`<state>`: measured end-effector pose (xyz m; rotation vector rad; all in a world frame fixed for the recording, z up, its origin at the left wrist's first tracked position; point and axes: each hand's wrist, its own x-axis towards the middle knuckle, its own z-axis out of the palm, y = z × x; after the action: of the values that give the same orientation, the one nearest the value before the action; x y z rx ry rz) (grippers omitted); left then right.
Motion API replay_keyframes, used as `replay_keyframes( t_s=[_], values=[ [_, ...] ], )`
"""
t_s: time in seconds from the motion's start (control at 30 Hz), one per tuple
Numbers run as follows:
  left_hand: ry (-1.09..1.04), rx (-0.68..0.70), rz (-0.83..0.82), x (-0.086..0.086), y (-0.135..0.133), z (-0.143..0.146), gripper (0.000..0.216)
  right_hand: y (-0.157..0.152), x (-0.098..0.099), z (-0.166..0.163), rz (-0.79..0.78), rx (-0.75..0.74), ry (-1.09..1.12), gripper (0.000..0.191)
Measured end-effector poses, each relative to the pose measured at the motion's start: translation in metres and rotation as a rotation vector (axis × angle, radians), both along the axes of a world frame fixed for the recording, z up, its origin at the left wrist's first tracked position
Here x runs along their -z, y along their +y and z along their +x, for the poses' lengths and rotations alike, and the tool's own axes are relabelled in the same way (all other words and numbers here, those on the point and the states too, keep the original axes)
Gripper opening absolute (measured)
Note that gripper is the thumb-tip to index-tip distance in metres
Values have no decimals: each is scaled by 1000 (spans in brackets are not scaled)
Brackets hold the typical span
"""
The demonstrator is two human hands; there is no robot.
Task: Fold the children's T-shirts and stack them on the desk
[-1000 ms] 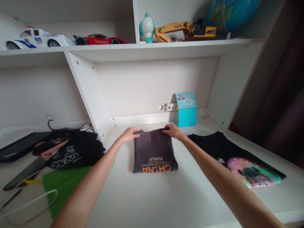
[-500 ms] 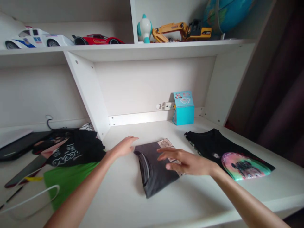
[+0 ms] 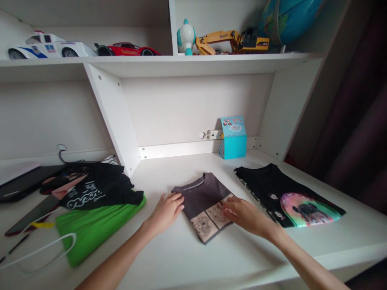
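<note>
On the far shelf, the yellow toy excavator point(image 3: 219, 36) bears what looks like "TRUCK" along its boom. Lettering on the white toy car point(image 3: 50, 47) and red toy car point(image 3: 127, 50), far left, the blue calendar point(image 3: 234, 146), and the left black garment point(image 3: 104, 181) is too blurred or small to read.

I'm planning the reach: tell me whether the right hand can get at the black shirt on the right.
Likely yes: the right hand is at the grey shirt, the black shirt lies close beside it, and nothing visible stands in the way.
</note>
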<state>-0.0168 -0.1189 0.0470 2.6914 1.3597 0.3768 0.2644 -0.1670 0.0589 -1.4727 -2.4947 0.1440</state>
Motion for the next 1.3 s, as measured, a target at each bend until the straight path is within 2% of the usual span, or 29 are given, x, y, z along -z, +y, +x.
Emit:
replay_keyframes(
  t_s=[0.03, 0.1, 0.2, 0.33, 0.43, 0.57, 0.67, 0.73, 0.8, 0.9, 1.0, 1.07, 1.17, 1.3],
  values=[
    [-18, -59, 5, 3, 11, -6, 34, -1, 0, 1, -6, 30, 13, 27],
    [-57, -139, -4, 6, 25, -9, 36, 5, 4, 6, 11, 187, -7, 25],
    [-106, -171, -52, 8, 28, 0, 35, 26, 16, 11, 7, 396, -65, 27],
    [-287, -213, -188, 13, 23, 17, 42, 47, 27, 6, -54, 421, -21, 25],
    [-579, -286, -420, 19, 21, 24, 55, 51, 30, -2, -70, 475, 64, 20],
    [-1039, -311, -698, 19, 11, 31, 61, 48, 32, 0, -12, 473, 159, 19],
    [-1223, -280, -843, 12, 4, 43, 62, 43, 22, 16, 62, 427, 274, 19],
    [-1222, -234, -823, 4, 4, 60, 63, 38, 9, 35, 159, 416, 348, 19],
    [-1163, -172, -671, -5, 8, 87, 63, 33, -7, 62, 274, 452, 380, 20],
    [-1086, -35, -415, -18, 21, 142, 62, 29, -30, 113, 415, 577, 331, 21],
    [-1069, 40, -326, -25, 35, 205, 60, 30, -42, 170, 465, 708, 271, 22],
    [-1050, 35, -329, -23, 42, 244, 61, 35, -40, 207, 461, 763, 253, 22],
    [-1004, 0, -341, -12, 49, 285, 61, 44, -24, 254, 448, 774, 221, 22],
    [-860, -95, -456, 11, 51, 299, 56, 56, 13, 286, 375, 678, 142, 27]
  ],
)
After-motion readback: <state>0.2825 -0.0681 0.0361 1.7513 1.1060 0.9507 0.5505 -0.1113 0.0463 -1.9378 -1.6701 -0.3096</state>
